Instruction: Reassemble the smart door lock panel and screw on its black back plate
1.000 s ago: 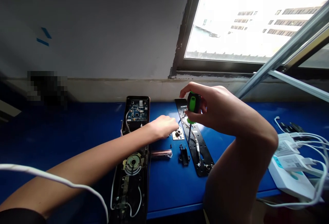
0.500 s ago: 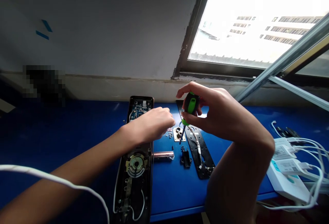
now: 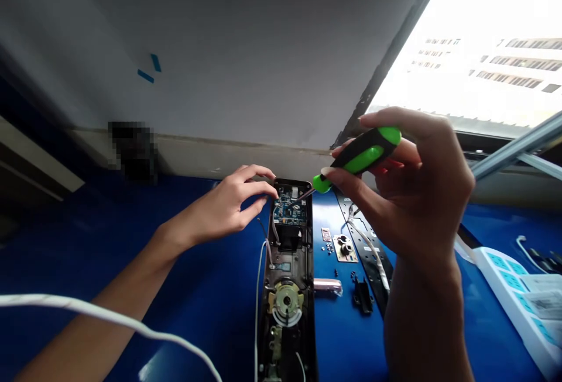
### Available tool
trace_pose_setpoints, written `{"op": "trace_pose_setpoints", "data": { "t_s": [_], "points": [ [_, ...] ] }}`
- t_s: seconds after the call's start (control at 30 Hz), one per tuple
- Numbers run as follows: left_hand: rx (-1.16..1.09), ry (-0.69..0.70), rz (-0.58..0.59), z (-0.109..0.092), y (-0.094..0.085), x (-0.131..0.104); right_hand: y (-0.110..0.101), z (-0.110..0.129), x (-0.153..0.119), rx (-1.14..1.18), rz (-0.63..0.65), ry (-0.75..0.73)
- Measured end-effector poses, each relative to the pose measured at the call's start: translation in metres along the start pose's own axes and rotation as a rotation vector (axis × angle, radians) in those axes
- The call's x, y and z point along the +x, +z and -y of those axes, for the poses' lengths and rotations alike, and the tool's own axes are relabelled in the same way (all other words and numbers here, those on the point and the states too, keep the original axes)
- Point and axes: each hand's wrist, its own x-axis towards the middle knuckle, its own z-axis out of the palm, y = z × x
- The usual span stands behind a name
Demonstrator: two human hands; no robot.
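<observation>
A green and black screwdriver (image 3: 360, 158) is gripped in my right hand (image 3: 421, 189), its handle slanting down to the left. Its thin shaft points over the blue circuit board (image 3: 290, 211) at the far end of a long black device housing (image 3: 287, 282); whether the tip touches the board I cannot tell. My left hand (image 3: 239, 203) has its fingers apart, fingertips at the housing's left rim beside the board. Below the board, the housing holds a round metal disc part (image 3: 285, 301) and thin white wires.
Right of the housing lie a square metal plate (image 3: 345, 248), small screws, a pinkish cylinder (image 3: 328, 287), a black plastic bracket (image 3: 363, 297) and a long black panel (image 3: 366, 236) with a cable. A white power strip (image 3: 504, 288) stands at the right. A white cable (image 3: 132, 323) crosses the foreground.
My right hand has brought the screwdriver from above the metal plate to the circuit board, tilting it flatter. My left hand has moved back to the housing's left rim and spread its fingers. The view has shifted left.
</observation>
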Motion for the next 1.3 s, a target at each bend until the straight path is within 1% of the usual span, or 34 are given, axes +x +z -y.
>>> {"op": "trace_pose_setpoints", "data": {
  "t_s": [0.1,0.27,0.4,0.5,0.6,0.7,0.77,0.8,0.87,0.97,1.07,1.23,1.3],
  "points": [
    [-0.038,-0.011,0.040,0.001,-0.002,-0.001,0.011,0.001,-0.002,-0.008,0.010,0.002],
    [-0.066,-0.032,0.098,0.004,-0.006,-0.003,0.024,0.003,-0.007,-0.002,0.037,0.007],
    [-0.079,-0.040,0.150,0.006,-0.007,-0.005,0.029,0.003,-0.009,-0.027,0.043,0.020],
    [-0.122,-0.063,0.152,0.007,-0.005,-0.004,0.031,0.003,-0.010,-0.044,0.036,0.008],
    [-0.303,-0.117,0.152,0.006,0.000,-0.003,0.032,0.004,-0.011,-0.129,0.017,-0.055],
    [-0.525,-0.181,0.196,0.005,0.006,-0.001,0.035,0.006,-0.011,-0.279,-0.010,-0.178],
    [-0.602,-0.207,0.194,0.004,0.008,0.000,0.037,0.008,-0.011,-0.351,-0.023,-0.225],
    [-0.625,-0.215,0.185,0.004,0.009,0.000,0.038,0.010,-0.011,-0.364,-0.024,-0.224],
    [-0.661,-0.236,0.181,0.002,0.008,0.000,0.038,0.013,-0.011,-0.330,-0.005,-0.176],
    [-0.695,-0.257,0.193,-0.001,0.006,0.001,0.035,0.017,-0.011,-0.218,0.074,-0.107],
    [-0.709,-0.255,0.192,-0.003,0.004,0.001,0.032,0.017,-0.011,-0.168,0.138,-0.097],
    [-0.731,-0.255,0.177,-0.004,0.005,0.000,0.029,0.019,-0.011,-0.143,0.173,-0.100],
    [-0.734,-0.262,0.174,-0.004,0.006,0.000,0.028,0.022,-0.010,-0.104,0.226,-0.102]
  ]
}}
